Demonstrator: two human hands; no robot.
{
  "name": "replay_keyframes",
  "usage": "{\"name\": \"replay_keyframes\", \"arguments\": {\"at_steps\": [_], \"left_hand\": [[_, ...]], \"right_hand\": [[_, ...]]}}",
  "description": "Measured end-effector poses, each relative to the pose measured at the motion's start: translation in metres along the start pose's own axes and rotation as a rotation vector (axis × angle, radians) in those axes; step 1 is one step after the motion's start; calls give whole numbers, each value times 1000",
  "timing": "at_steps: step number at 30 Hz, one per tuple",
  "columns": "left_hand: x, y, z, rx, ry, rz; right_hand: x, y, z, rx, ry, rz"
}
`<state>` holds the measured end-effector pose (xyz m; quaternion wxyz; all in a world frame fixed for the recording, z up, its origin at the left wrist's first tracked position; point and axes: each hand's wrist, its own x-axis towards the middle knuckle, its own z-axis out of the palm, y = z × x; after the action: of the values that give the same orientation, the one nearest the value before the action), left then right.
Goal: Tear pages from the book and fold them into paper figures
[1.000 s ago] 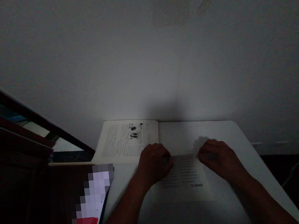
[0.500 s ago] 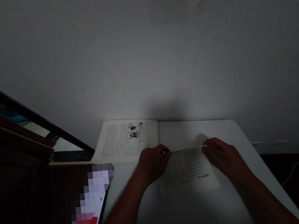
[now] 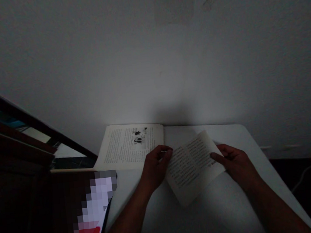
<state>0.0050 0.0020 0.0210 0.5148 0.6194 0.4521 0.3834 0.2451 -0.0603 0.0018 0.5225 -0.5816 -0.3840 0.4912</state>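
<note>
A printed sheet of paper (image 3: 190, 161), covered in small rows of text, is held tilted above the white table. My right hand (image 3: 234, 162) grips its right edge, the thumb on the printed face and the fingers behind. At the sheet's upper left edge, my left hand (image 3: 156, 166) is closed, thumb and forefinger pinched together on the paper's border. Behind my left hand lies a larger page (image 3: 122, 144) with text and a black-and-white picture, flat at the table's far left corner and partly covered by that hand.
The white table (image 3: 218, 213) stands against a grey wall (image 3: 122, 68). A lit screen (image 3: 98, 211), partly pixelated, is at its left edge. Dark wooden furniture (image 3: 17, 175) stands on the left, and a pale cable (image 3: 306, 174) hangs at the right.
The sheet has turned counterclockwise, its right side rising toward the wall. My right hand has shifted its grip along the edge, thumb now over the print. My left hand has moved slightly up.
</note>
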Motion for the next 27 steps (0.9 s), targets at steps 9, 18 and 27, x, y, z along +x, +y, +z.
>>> {"name": "replay_keyframes", "arguments": {"at_steps": [9, 18, 27], "left_hand": [[0, -2, -6, -722, -288, -9], [0, -4, -3, -381, -264, 109], [-1, -1, 0, -254, -323, 226]], "right_hand": [[4, 7, 1, 298, -67, 127], [1, 7, 0, 173, -188, 127], [-4, 0, 6, 120, -255, 117]]}}
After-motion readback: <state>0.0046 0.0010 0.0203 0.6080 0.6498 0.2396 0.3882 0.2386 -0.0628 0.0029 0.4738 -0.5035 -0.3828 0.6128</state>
